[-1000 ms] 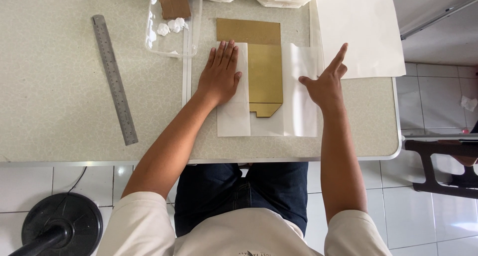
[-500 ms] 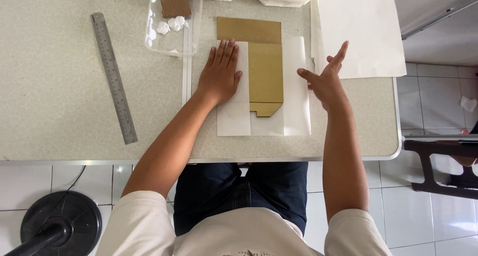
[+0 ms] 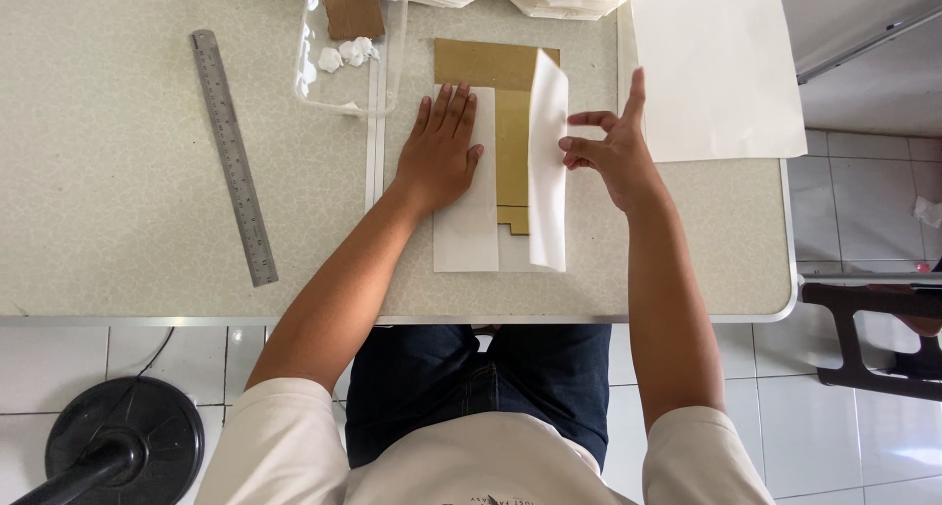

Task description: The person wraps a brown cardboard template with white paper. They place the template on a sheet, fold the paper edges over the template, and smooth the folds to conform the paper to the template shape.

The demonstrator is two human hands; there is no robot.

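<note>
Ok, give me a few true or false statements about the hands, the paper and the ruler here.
1. The left hand lies flat on the white paper. True.
2. The right hand rests on the ruler. False: it is at the paper's raised right flap; the ruler lies apart on the left.
3. A brown card lies on the paper. True.
4. The ruler lies across the card. False: it lies on the table.

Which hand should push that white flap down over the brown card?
Probably the right hand. Its fingers already touch the raised right flap of the white paper, which stands up over the brown card. The left hand lies flat on the paper's left flap, pinning it in place.
</note>
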